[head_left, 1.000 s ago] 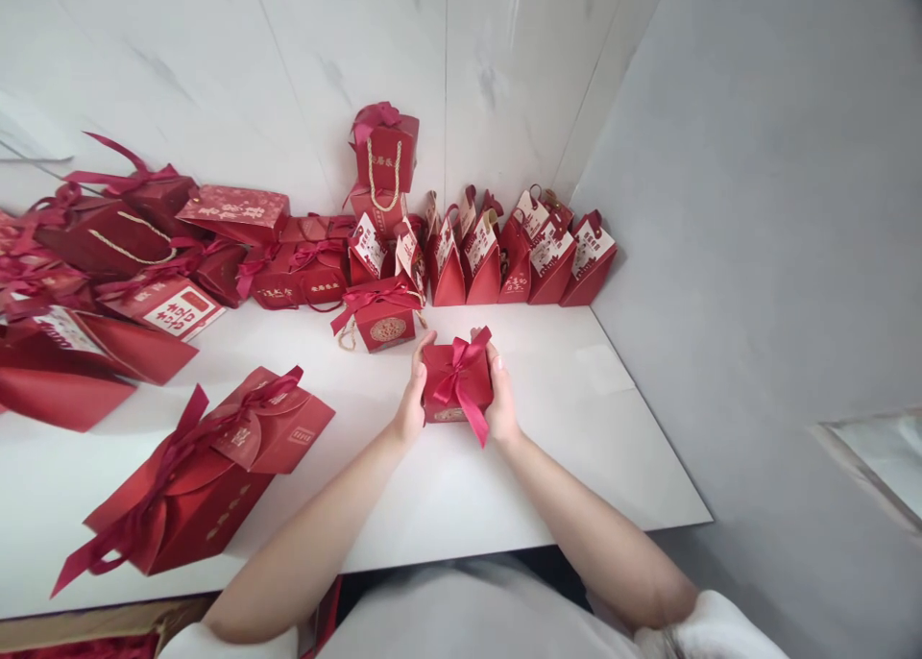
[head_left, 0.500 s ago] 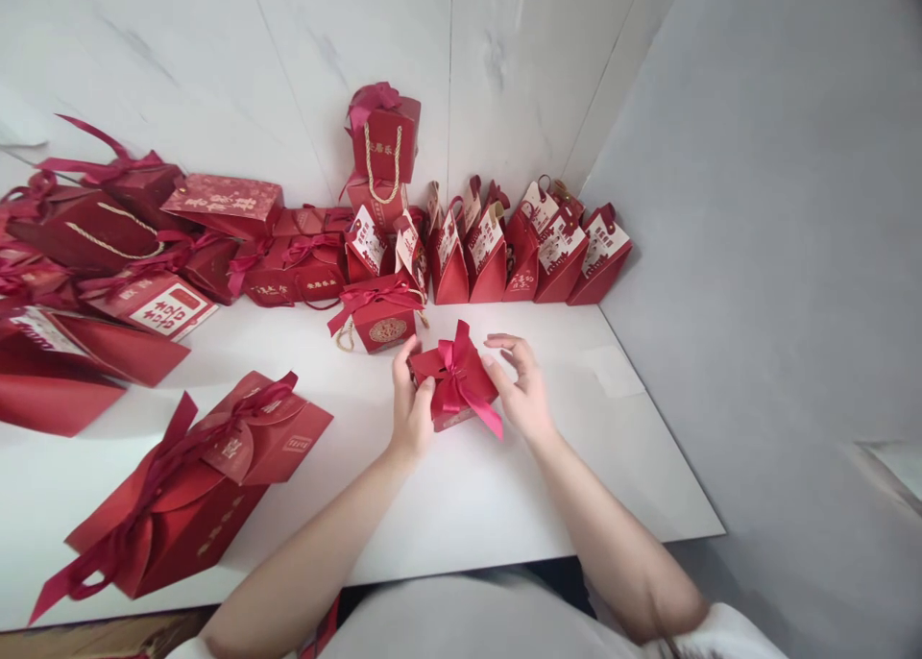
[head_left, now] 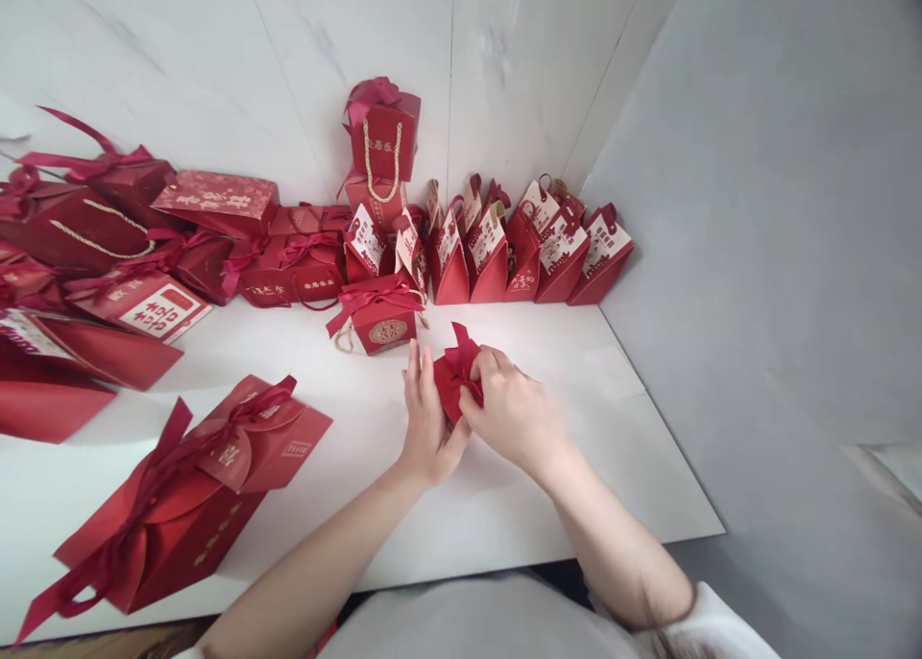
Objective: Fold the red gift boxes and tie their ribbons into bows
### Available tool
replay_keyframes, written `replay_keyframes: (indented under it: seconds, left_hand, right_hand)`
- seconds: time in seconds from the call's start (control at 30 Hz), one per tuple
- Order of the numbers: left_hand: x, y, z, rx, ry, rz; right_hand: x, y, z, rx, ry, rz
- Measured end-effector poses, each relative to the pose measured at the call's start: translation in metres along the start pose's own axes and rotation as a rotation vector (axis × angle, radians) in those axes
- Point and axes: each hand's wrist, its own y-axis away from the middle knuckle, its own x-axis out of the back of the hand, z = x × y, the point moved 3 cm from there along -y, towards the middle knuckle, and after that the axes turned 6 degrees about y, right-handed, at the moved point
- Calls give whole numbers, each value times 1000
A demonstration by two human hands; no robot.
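A small red gift box with a dark pink ribbon bow (head_left: 455, 376) sits on the white table (head_left: 619, 448) between my hands. My left hand (head_left: 426, 424) presses against the box's left side, fingers straight and together. My right hand (head_left: 510, 411) lies over the box's right side and top, its fingertips pinching the ribbon. Most of the box is hidden under my right hand. Just behind stands another small red box with a bow and rope handle (head_left: 381, 318).
A row of small red tagged bags (head_left: 533, 246) lines the back wall. Two stacked red boxes (head_left: 381, 155) rise behind them. Larger red bags and boxes (head_left: 144, 246) pile up at the left. A big red ribboned bag (head_left: 194, 491) lies at the near left.
My right hand let go of the box's side, lifted, then came down over the top onto the ribbon. My left hand slid along the left side. The box turned slightly.
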Motion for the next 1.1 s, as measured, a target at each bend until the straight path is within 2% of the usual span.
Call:
replay_keyframes:
  seconds: [0.13,0.5,0.7,0.93,1.0,1.1]
  left_hand:
    - [0,0,1,9,-11,-16]
    - [0,-1,2,-5,-23,-26]
    - [-1,-1,2,-2,-31,-23]
    - [-3,0,2,6,-11,-32]
    - [-1,-1,-1,8,10,-34]
    - [6,-7,-11,-8,75,-3]
  right_hand:
    - [4,-4,0,3,79,-26]
    - [5,-10,4,-51,62,-44]
    - [5,-9,5,-29,22,-66]
    - [-2,-12,7,-101,25,2]
    - [-4,-13,15,-77,-72,7]
    - [-12,-20,34,18,-450,2]
